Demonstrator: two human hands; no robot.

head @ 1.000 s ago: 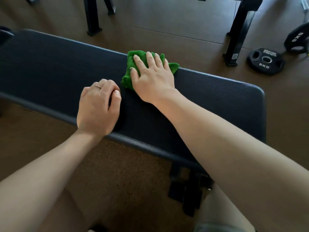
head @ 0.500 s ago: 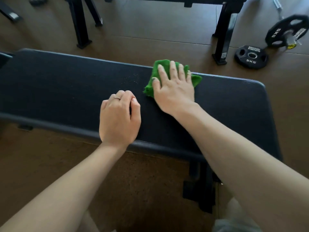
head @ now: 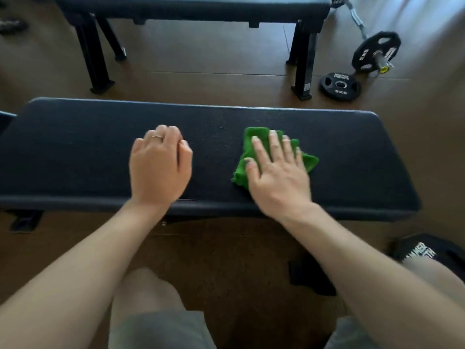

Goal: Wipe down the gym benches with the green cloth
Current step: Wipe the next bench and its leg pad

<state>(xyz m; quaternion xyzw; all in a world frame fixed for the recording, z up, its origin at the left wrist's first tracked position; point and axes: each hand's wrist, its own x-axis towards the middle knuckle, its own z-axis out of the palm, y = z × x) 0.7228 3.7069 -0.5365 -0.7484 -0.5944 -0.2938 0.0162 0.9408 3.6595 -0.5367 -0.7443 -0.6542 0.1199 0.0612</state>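
Observation:
A black padded gym bench (head: 75,152) lies across the view in front of me. The green cloth (head: 251,139) sits crumpled on its pad, right of centre. My right hand (head: 276,172) presses flat on the cloth with fingers spread, covering most of it. My left hand (head: 159,167) rests on the pad to the left of the cloth, fingers curled under, a ring on one finger, holding nothing. A second black bench (head: 191,8) stands farther back on the floor.
Two black 5 kg weight plates (head: 339,85) and a bar lie on the brown floor at the far right. The far bench's black legs (head: 302,64) stand behind the near bench. My knees in grey shorts are below; a black object (head: 425,250) sits at lower right.
My right hand has slid the green cloth from the far edge toward the middle of the pad and to the right. The gap between my hands has widened. The view has shifted.

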